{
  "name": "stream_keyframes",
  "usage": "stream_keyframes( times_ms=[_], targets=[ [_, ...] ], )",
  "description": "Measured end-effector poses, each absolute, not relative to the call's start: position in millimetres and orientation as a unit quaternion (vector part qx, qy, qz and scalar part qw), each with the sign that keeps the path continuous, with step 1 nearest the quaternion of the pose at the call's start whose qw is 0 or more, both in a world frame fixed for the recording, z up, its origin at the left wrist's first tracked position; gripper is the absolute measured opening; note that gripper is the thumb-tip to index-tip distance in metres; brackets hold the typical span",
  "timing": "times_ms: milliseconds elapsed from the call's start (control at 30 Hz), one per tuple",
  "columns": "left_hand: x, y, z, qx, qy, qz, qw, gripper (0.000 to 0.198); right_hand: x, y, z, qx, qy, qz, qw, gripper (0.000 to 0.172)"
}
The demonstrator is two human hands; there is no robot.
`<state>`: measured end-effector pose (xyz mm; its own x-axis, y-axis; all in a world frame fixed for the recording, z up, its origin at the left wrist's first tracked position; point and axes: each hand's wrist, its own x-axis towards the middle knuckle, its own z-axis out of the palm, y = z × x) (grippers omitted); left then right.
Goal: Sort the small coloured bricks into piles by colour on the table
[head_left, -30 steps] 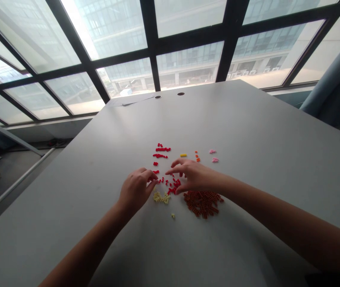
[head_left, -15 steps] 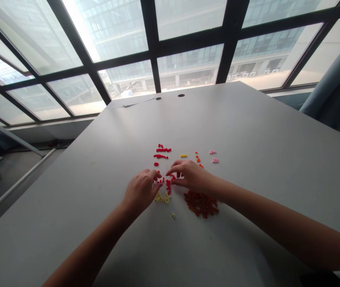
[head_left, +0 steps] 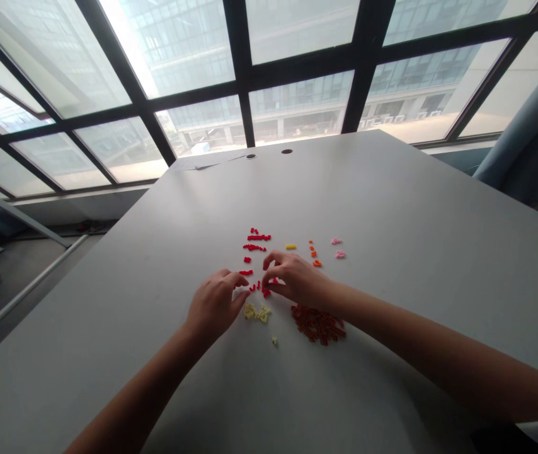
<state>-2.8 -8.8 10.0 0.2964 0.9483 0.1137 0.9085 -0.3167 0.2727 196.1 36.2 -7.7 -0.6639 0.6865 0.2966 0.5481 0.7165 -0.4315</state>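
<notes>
Head view. Left hand (head_left: 215, 307): fingers curled and half closed, tips angled down toward the tabletop, just beside a flat red brick (head_left: 246, 272); nothing visibly pinched. Right hand (head_left: 297, 280): fingers arched, thumb and forefinger closing in a loose pinch over small red plastic bricks (head_left: 265, 290); whether one sits between the fingertips, too small to tell.

Those bricks scattered in the gap between both hands, nearer the right one. Pale yellow bricks (head_left: 256, 312) in a small cluster just past the left thumb, one stray pale yellow brick (head_left: 274, 341) nearer the body. Dark orange-red brick pile (head_left: 318, 325) directly below the right palm, apart from the scatter.

Beyond the hands: short rows of red bricks (head_left: 256, 242), above the left fingertips; one yellow brick (head_left: 290, 246), orange bricks (head_left: 314, 255) and pink bricks (head_left: 338, 248), beyond the right hand. All on a pale grey table (head_left: 392, 252). Dark-framed windows (head_left: 297, 107) past the table's far edge.
</notes>
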Motion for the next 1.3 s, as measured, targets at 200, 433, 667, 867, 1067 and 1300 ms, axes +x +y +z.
stream_keyframes(
  times_ms=[200,433,667,867,1067,1300],
  targets=[
    [-1.6,-8.8,9.5,0.799,0.583,0.121,0.081,0.01,200.3,34.5,-3.4,-0.318,-0.908,0.186,0.199,0.024],
    [4.4,-7.1,11.6,0.805,0.578,0.105,0.088,0.012,195.4,33.9,-5.2,-0.35,-0.903,0.12,0.219,0.012],
    [0.6,-6.7,11.0,0.797,0.586,0.109,0.096,0.011,217.3,36.9,8.1,-0.404,-0.879,0.174,0.184,0.023],
    [8.2,-4.1,8.7,0.805,0.574,0.121,0.092,0.011,213.7,32.4,5.0,-0.407,-0.864,0.245,0.167,0.026],
    [13.3,-4.1,5.4,0.813,0.554,0.143,0.106,0.013,202.2,31.4,3.6,-0.416,-0.858,0.237,0.187,0.02],
    [5.8,-3.2,7.0,0.802,0.57,0.146,0.098,0.013,209.6,30.9,1.6,-0.418,-0.853,0.241,0.2,0.027]
  ],
)
